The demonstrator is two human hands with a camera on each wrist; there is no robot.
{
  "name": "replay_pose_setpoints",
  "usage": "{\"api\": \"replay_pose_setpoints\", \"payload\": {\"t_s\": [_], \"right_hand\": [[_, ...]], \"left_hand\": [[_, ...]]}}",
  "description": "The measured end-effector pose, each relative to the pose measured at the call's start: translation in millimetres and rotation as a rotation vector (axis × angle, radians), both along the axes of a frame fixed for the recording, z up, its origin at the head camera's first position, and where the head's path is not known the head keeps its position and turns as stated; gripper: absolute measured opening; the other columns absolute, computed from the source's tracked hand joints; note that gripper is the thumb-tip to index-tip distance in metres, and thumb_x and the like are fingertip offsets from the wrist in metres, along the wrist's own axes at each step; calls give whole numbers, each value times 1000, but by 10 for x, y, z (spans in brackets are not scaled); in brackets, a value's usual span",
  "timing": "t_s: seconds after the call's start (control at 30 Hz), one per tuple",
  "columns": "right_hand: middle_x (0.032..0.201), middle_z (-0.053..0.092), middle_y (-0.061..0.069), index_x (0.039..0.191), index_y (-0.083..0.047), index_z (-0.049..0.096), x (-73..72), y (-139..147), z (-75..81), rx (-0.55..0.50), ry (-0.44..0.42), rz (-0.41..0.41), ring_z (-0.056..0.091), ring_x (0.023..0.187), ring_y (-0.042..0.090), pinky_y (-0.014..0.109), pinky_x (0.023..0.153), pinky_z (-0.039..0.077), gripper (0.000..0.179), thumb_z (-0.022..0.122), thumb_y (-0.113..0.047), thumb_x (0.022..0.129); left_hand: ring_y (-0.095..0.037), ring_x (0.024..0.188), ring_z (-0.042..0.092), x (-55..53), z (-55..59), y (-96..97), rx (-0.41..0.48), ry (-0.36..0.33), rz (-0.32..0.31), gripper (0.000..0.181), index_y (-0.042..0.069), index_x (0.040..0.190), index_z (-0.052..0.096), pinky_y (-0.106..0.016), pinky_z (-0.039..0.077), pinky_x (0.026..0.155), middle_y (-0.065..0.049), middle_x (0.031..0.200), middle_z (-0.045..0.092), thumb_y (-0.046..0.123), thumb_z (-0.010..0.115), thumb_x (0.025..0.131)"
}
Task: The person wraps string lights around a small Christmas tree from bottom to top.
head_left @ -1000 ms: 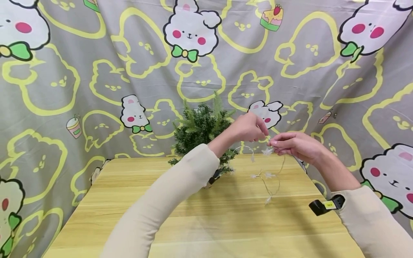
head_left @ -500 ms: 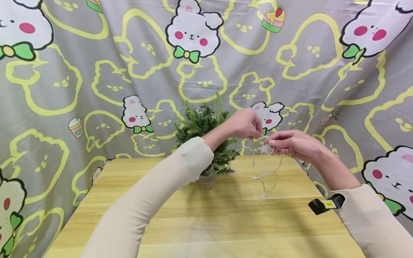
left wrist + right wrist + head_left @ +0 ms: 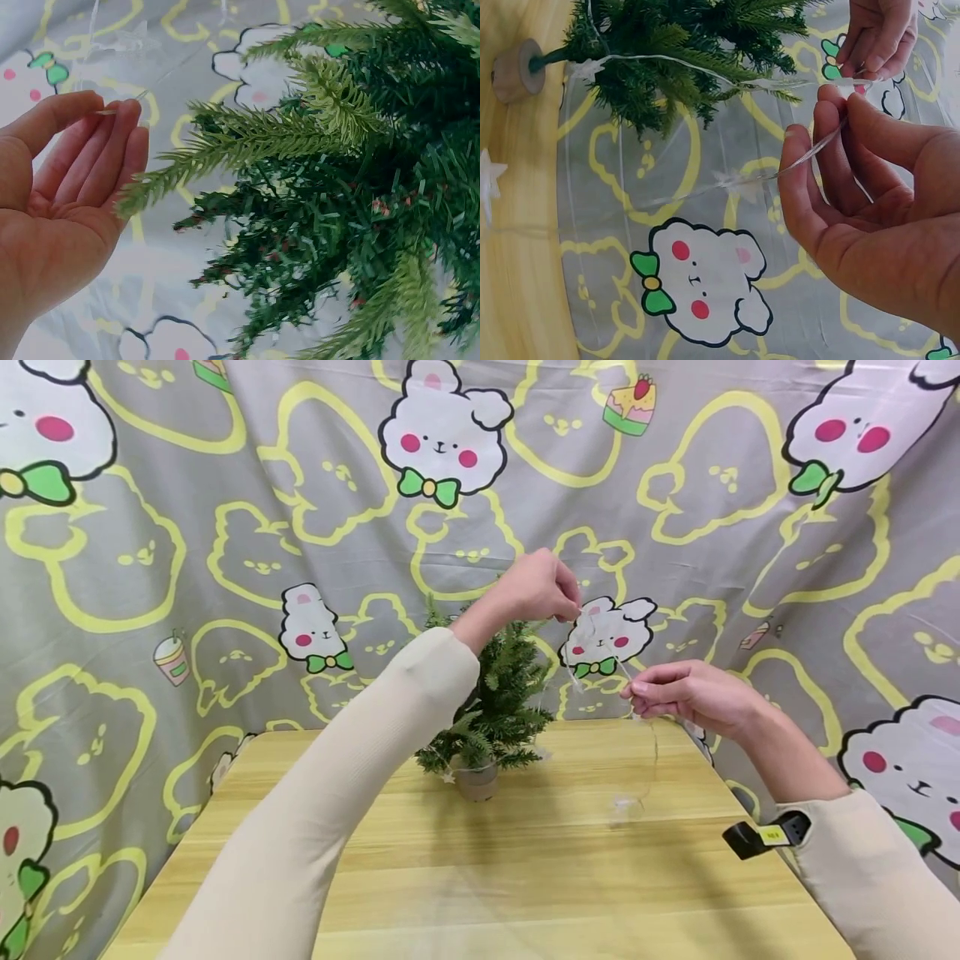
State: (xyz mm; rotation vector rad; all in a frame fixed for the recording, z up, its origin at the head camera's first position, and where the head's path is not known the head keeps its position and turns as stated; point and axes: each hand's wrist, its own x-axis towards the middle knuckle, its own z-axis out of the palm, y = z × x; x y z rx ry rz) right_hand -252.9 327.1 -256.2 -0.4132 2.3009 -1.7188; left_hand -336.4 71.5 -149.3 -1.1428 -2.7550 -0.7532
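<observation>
A small artificial Christmas tree [image 3: 510, 693] stands on the wooden table in a round wooden base [image 3: 517, 75]. Thin clear string lights with star-shaped pieces loop around its lower branches; one star [image 3: 587, 70] shows there in the right wrist view. My left hand [image 3: 542, 587], raised in front of the treetop, pinches the wire between thumb and fingertips. Lower and to the right, my right hand [image 3: 696, 697] pinches another stretch of the same string. From it the loose end hangs toward the tabletop, with a star [image 3: 489, 180] near the wood. My left forearm hides part of the tree.
The light wood table [image 3: 480, 877] ends at its back edge just behind the tree. A grey curtain [image 3: 465, 410] with rabbit prints hangs behind and on both sides. A black device [image 3: 765, 835] is strapped at my right wrist.
My left hand has moved up and left with the wire, away from the right hand. The right hand stays nearly in place, and the hanging end of the string lights has fewer loops.
</observation>
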Motion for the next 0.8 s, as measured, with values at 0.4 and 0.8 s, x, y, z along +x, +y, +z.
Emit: {"api": "replay_pose_setpoints", "payload": {"t_s": [0.4, 0.8], "right_hand": [[103, 74, 1, 111, -1, 72, 34, 18, 8, -1, -27, -21, 73, 92, 14, 28, 86, 60, 17, 62, -10, 100], [98, 74, 0, 106, -8, 74, 27, 46, -16, -68, -17, -133, 72, 87, 13, 29, 84, 61, 13, 64, -5, 98]], "left_hand": [[-11, 74, 62, -227, 5, -92, 204, -115, 125, 14, 4, 96, 79, -20, 45, 63, 0, 82, 73, 9, 68, 90], [-13, 74, 71, -183, -71, -22, 186, -213, 135, 9, 4, 95, 76, -24, 58, 74, -10, 92, 78, 9, 70, 92]]}}
